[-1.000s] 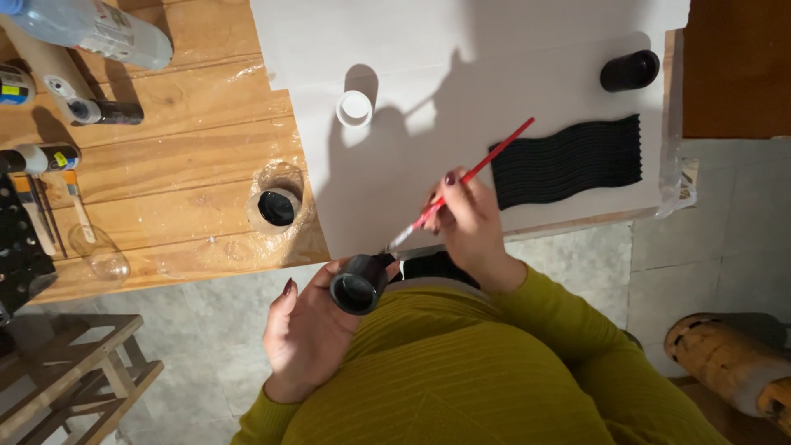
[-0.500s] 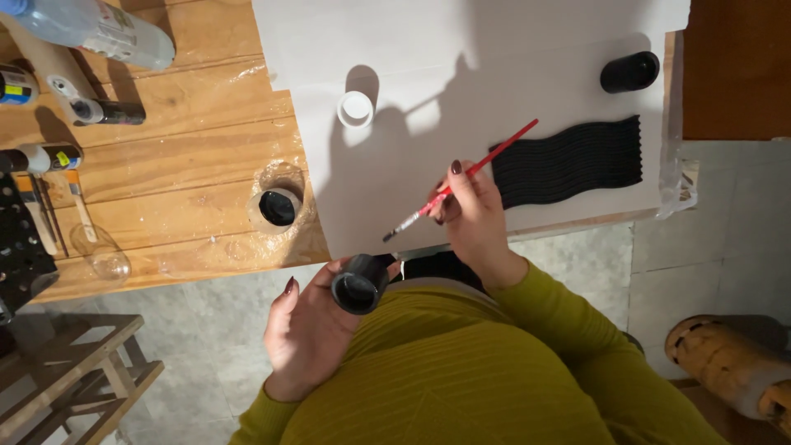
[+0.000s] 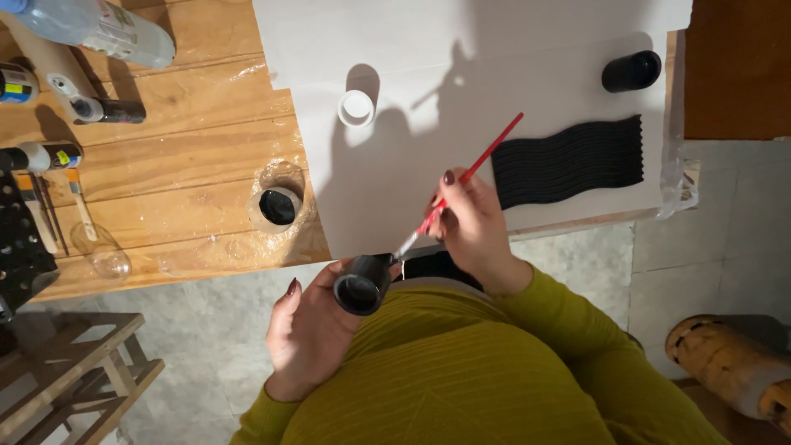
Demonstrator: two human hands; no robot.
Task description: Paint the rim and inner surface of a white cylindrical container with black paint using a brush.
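My left hand (image 3: 306,336) grips a short black tube (image 3: 362,283) close to my body, its open end facing up. My right hand (image 3: 468,229) pinches a thin red-handled paintbrush (image 3: 478,166), and the bristle tip touches the tube's side near its rim. Both hands hover just off the near edge of the white sheet (image 3: 428,91) that covers the wooden table (image 3: 165,165). My sleeves are olive green.
On the sheet lie a wavy black ribbed piece (image 3: 568,161), another black tube (image 3: 630,71) and a small white ring (image 3: 356,107). A pot of black paint (image 3: 277,206), a plastic bottle (image 3: 99,28), paint tubes and a glass sit on the wood. A wooden stool (image 3: 58,371) stands left.
The brush tip swung away from the black tube half a second ago and has now come back down against it. My left hand and the tube stayed in place.
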